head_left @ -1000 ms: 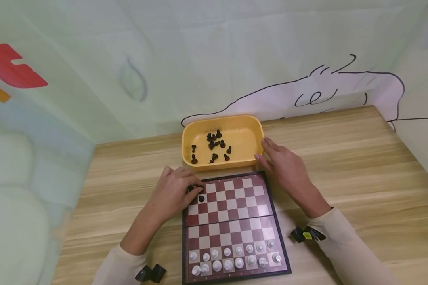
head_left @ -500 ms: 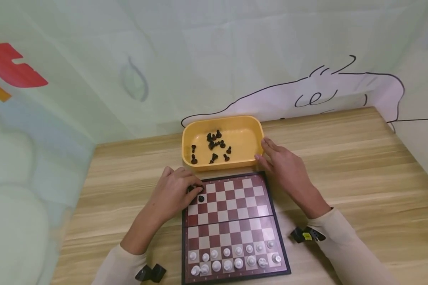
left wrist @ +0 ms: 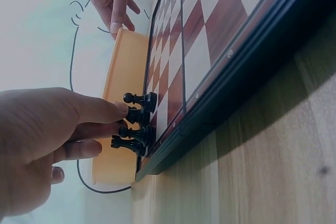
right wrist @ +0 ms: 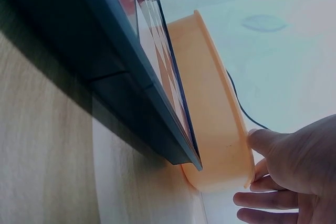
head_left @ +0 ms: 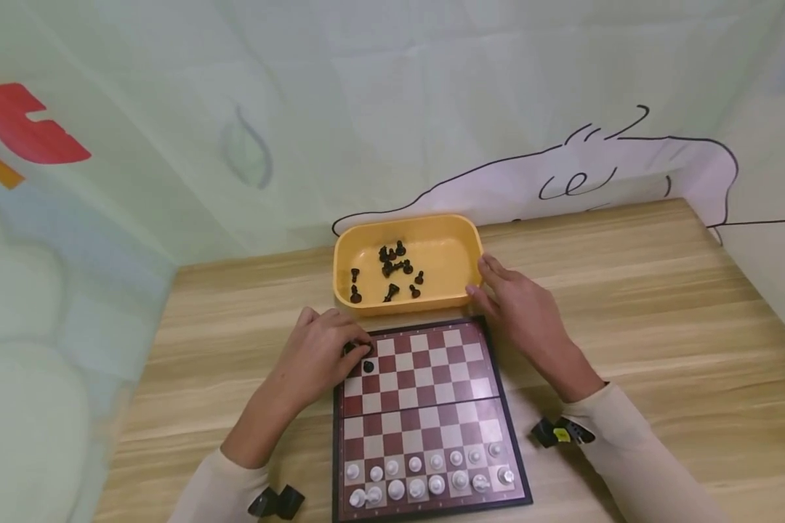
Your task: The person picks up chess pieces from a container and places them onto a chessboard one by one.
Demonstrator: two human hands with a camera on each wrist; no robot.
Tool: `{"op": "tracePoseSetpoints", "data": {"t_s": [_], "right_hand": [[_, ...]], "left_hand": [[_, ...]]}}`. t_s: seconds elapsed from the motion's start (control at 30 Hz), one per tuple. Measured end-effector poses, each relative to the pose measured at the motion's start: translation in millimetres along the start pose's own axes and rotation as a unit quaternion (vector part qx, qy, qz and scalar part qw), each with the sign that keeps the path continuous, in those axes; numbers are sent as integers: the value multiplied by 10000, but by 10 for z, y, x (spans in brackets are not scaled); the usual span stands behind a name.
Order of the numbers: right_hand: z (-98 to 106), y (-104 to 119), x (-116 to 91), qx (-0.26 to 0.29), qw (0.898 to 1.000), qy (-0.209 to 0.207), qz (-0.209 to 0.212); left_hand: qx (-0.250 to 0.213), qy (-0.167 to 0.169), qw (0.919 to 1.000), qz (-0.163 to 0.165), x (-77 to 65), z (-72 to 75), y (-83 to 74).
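My left hand (head_left: 320, 352) is over the far left corner of the chessboard (head_left: 392, 421). Its thumb and fingertips pinch a black chess piece (left wrist: 135, 115), mostly covered, so its kind cannot be told. Around that piece stand a black pawn (left wrist: 140, 99) in front, another black pawn (left wrist: 137, 133) beside it, and a black rook (left wrist: 127, 144) at the edge. My right hand (head_left: 526, 305) grips the front right corner of the yellow tray (head_left: 458, 296) between thumb and index finger; its other fingers extend outside in the right wrist view.
Several black chess pieces (head_left: 392, 269) lie loose in the tray, which stands just beyond the board. White pieces (head_left: 416, 488) stand in two rows at the board's near side. A patterned cloth (head_left: 392, 131) hangs behind the wooden table (head_left: 628, 290).
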State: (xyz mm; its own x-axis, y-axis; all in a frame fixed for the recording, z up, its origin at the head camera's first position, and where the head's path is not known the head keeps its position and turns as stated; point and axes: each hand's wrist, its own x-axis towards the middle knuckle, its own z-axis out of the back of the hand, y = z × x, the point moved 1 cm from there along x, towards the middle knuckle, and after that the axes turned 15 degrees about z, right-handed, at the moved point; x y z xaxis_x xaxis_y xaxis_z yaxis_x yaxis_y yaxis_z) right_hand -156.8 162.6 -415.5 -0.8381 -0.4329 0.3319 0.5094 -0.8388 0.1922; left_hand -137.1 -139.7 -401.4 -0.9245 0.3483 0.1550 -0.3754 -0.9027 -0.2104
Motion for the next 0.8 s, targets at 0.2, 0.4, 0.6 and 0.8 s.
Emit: {"op": "tracePoseSetpoints", "data": {"t_s": [0.2, 0.4, 0.6, 0.8], "right_hand": [[0, -6, -4, -7, 10000, -72, 34], [-15, -8, -12, -5, 9999, -68, 115], [-9, 2, -1, -21, 10000, -75, 58], [-22, 1, -17, -49, 9999, -64, 67]], "left_hand": [[24, -27, 10000, -85, 10, 14, -8], [47, -26, 9999, -145, -7, 19, 0], [85, -71, 9998, -183, -6, 35, -9], [40, -159, 9996, -227, -8, 55, -23]]}}
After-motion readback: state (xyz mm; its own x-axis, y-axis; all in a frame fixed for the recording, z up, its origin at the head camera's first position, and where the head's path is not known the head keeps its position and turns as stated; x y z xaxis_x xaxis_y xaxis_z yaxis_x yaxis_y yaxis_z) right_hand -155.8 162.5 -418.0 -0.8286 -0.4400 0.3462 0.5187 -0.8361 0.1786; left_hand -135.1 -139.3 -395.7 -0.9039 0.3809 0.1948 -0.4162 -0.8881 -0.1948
